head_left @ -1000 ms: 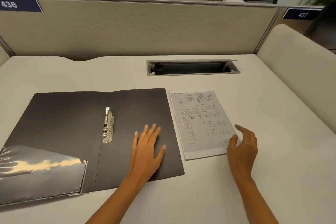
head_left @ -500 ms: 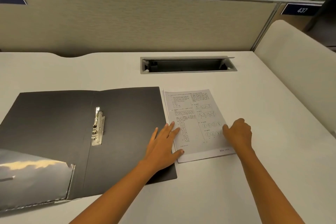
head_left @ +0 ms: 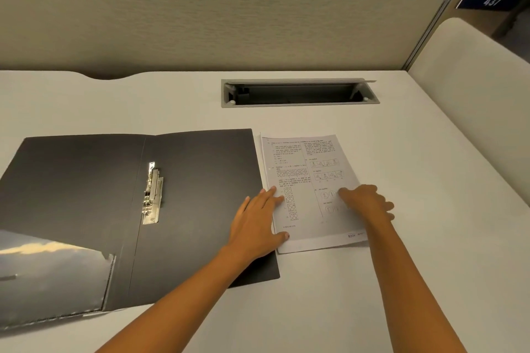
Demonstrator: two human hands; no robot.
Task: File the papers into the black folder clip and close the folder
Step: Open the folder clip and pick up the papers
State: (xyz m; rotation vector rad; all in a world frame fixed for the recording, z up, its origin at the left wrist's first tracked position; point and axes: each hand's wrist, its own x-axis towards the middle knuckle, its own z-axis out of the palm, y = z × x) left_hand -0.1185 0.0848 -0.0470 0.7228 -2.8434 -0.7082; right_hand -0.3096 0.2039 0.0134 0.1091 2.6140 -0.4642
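I note a black plastic folder lying open on the white desk, silver metal clip bare, printed white paper stack just beside its right edge, left hand flat and spread across folder and paper edge, right hand pressing the sheet, fingers loosely curled, gripping nothing.

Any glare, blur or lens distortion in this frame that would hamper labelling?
Head view: strong glare on the folder's clear pocket; wide-angle bending bows the partition and desk edges; the papers' print is too soft to read; left hand and right hand are sharp, lighting dim and even.
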